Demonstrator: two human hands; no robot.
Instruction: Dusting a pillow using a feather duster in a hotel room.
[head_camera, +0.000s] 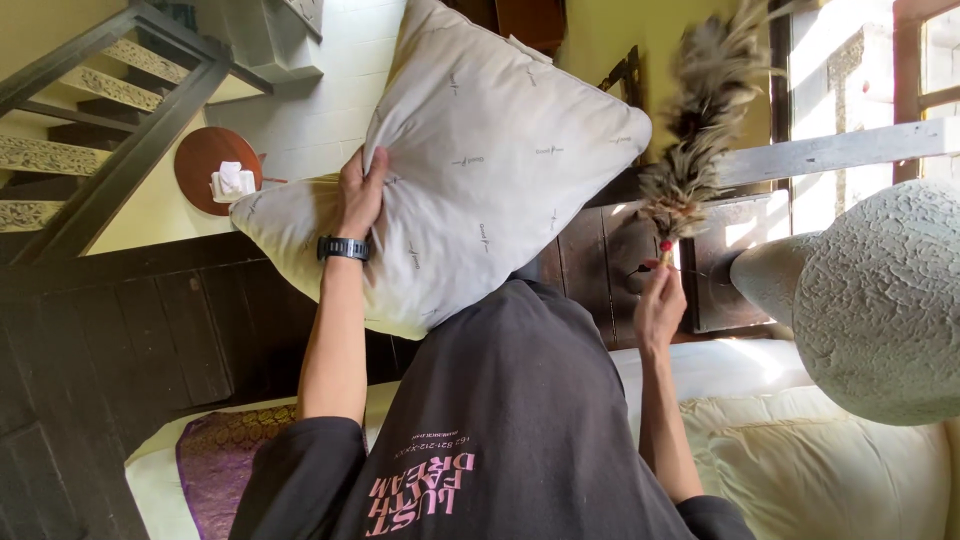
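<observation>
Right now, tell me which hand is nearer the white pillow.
Left. The left hand grips the white pillow at its edge; the right hand is off to its side, clear of it, holding a feather duster.

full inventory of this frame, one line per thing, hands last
pillow: 1, off-white, held up at centre
feather duster: 1, brown and grey, raised at upper right
lamp shade: 1, textured pale grey, right edge
second pillow: 1, cream, on the bed at lower right
bed runner: 1, purple and gold, lower left
round wooden tray: 1, brown, holds a folded white cloth, upper left
staircase: 1, dark frame with pale steps, upper left
wristwatch: 1, black, on the left wrist
left hand: 1, grip shut on the pillow edge
right hand: 1, grip shut on the feather duster handle
</observation>
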